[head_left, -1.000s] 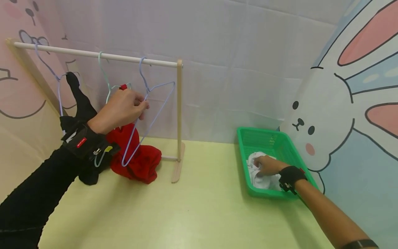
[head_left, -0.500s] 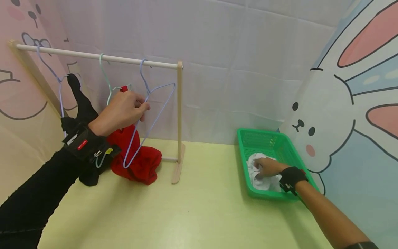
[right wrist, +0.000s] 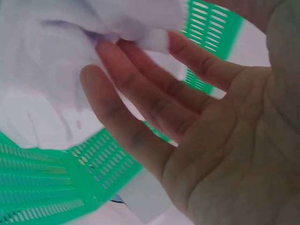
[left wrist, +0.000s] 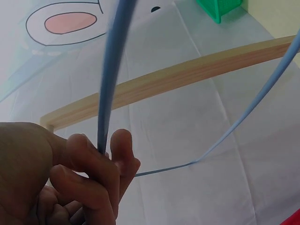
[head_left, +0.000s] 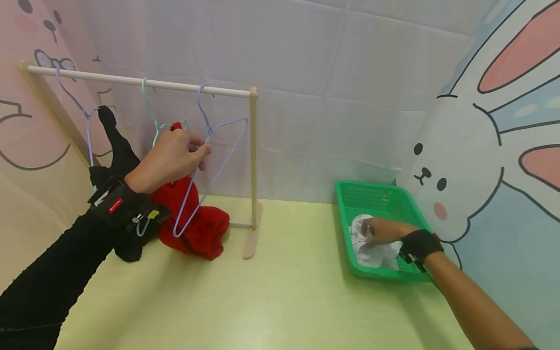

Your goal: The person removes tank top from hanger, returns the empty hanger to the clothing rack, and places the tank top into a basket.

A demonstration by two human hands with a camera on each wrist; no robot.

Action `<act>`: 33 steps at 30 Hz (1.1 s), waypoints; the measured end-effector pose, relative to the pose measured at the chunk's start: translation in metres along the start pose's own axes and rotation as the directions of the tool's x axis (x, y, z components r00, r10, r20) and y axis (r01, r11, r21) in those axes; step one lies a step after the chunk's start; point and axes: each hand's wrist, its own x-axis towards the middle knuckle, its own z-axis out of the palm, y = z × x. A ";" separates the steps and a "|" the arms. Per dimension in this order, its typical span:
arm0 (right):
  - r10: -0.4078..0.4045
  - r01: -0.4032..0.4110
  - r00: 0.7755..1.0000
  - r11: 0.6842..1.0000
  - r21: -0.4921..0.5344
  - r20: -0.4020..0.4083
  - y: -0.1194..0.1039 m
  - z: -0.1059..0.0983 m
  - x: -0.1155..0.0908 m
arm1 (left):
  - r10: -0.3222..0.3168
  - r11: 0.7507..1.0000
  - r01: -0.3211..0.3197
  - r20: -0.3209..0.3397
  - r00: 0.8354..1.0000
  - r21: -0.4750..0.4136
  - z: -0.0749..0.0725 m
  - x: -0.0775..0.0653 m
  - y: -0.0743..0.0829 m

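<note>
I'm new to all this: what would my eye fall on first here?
Probably the big white cartoon rabbit, filling the right side of the head view. Just left of it sits a bright green plastic basket, where the person's right grip touches crumpled white cloth. On the left, bright red cloth shows behind the thin blue triangular hanger that the left grip pinches.

1. Far wall: a pale grey-white sheet with faint creases and a slight mauve tint toward the left.
2. Left wall: a printed panel, pink above and cream below, with a dark-outlined cartoon animal.
3. Right wall: a light blue panel bearing a large white rabbit with pink inner ears.
4. Near: a smooth pale yellow surface.
5. Light: soft, leaving a mild sheen on the near middle.
</note>
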 end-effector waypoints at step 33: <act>-0.290 0.280 0.854 0.956 -0.088 -0.431 -0.122 -0.030 0.041 | -0.024 1.000 0.024 0.040 0.999 -0.013 -0.017 -0.014 -0.001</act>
